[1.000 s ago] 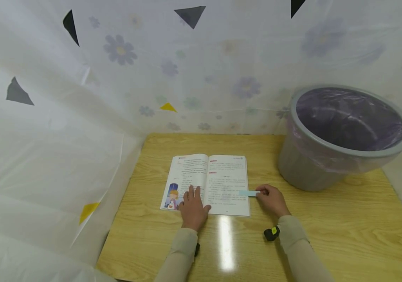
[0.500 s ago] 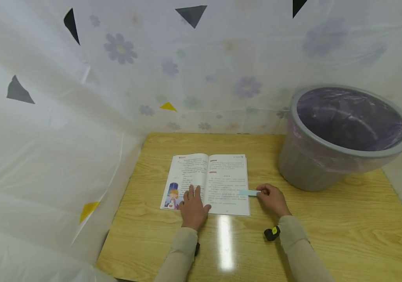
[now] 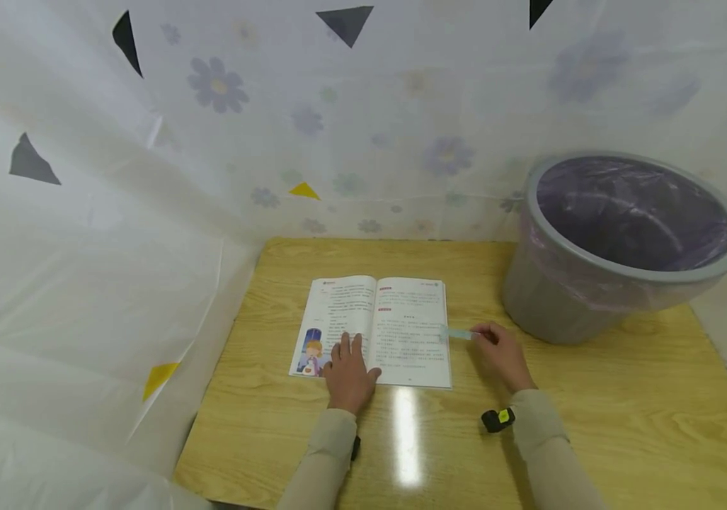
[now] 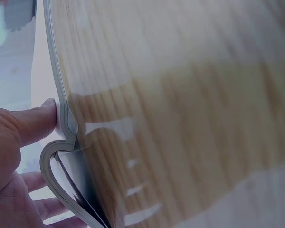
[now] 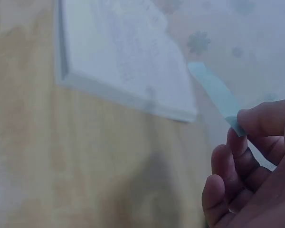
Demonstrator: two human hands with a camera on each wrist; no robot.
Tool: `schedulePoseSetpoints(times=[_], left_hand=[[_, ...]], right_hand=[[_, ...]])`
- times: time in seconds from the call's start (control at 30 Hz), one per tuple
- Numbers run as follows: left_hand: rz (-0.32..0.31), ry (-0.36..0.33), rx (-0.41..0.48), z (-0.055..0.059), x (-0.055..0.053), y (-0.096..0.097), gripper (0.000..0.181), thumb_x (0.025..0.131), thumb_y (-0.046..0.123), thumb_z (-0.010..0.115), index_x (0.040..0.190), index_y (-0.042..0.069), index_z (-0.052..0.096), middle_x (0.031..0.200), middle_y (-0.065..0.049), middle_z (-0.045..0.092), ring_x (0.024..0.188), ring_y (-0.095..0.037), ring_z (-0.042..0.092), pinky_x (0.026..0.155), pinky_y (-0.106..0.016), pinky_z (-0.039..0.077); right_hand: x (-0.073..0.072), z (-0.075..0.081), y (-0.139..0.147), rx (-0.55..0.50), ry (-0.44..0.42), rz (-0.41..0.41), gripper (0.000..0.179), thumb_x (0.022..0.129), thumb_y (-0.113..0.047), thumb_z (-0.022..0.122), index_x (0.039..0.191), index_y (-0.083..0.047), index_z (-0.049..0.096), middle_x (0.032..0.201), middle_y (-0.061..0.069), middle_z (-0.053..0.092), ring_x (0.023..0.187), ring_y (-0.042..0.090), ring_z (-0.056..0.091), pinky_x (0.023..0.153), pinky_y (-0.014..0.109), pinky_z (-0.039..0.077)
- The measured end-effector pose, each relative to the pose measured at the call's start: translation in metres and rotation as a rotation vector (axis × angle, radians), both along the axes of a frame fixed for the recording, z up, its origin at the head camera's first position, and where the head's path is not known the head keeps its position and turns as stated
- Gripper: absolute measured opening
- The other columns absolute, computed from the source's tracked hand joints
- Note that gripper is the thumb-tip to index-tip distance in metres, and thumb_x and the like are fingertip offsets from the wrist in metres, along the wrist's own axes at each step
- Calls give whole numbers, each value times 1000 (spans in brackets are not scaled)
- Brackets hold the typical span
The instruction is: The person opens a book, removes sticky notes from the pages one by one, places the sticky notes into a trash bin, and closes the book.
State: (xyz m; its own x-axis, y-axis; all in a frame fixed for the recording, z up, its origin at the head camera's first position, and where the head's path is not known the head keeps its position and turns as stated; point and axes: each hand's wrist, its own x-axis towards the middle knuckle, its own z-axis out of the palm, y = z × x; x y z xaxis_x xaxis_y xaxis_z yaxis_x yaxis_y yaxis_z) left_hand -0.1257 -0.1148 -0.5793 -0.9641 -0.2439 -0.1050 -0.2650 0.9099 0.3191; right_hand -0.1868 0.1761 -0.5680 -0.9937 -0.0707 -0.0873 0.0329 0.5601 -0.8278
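An open book (image 3: 410,340) with printed text lies on the wooden table, a cartoon picture on its left page. My left hand (image 3: 350,375) rests on the lower part of the left page, fingers spread and thumb near the fold. In the left wrist view, the thumb (image 4: 38,121) touches the page beside the book's spine (image 4: 69,137). My right hand (image 3: 502,354) pinches one end of a narrow light-blue paper strip (image 3: 461,333) between thumb and fingers. The strip (image 5: 216,92) points left over the right page's edge; in the right wrist view it appears raised above the book.
A grey waste bin (image 3: 548,312) with a purple liner stands at the table's back right. The wooden table (image 3: 631,411) extends around the book. A white flowered sheet (image 3: 388,92) hangs behind, and another covers the left side. A black wrist camera (image 3: 497,420) sits at my right cuff.
My right hand has moved slightly up and to the right, carrying the blue strip; the strip now tilts and overlaps less of the page. My left hand stays in place.
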Motion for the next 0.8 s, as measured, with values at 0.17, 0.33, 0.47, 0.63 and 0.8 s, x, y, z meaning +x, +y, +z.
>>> schedulePoseSetpoints(times=[0.17,0.33,0.47,0.63,0.8], left_hand=[[-3,3,6,0,-1,0,82,84,43,76,151,16,39,160,-13,32,143,-36,36,104,-60,40],[0,12,15,0,0,-1,81,84,41,77,151,16,39,160,-14,33,143,-36,36,104,-60,40],[4,16,13,-1,0,-1,82,83,41,78,151,16,40,160,-14,34,142,-36,37,104,-61,40],[1,4,9,-3,0,-1,82,84,42,77,152,17,39,160,-13,33,143,-36,36,104,-60,40],[0,9,9,-4,0,0,82,84,42,77,152,17,38,161,-13,32,143,-36,36,104,-61,40]], right_hand=[[8,47,-5,-29,315,-3,20,99,-16,60,110,-3,69,102,13,69,88,-1,54,75,13,44],[16,96,-3,-78,659,8,16,87,5,69,102,0,72,89,13,69,80,-11,52,71,7,42],[21,128,2,-154,868,3,18,79,16,69,93,4,72,83,17,67,82,-9,54,76,10,42],[24,166,7,-240,1060,-58,6,84,7,67,83,13,68,79,21,64,84,-6,56,79,15,42],[19,195,23,-212,1115,-199,23,88,-8,67,83,14,69,82,4,69,87,-9,54,84,16,38]])
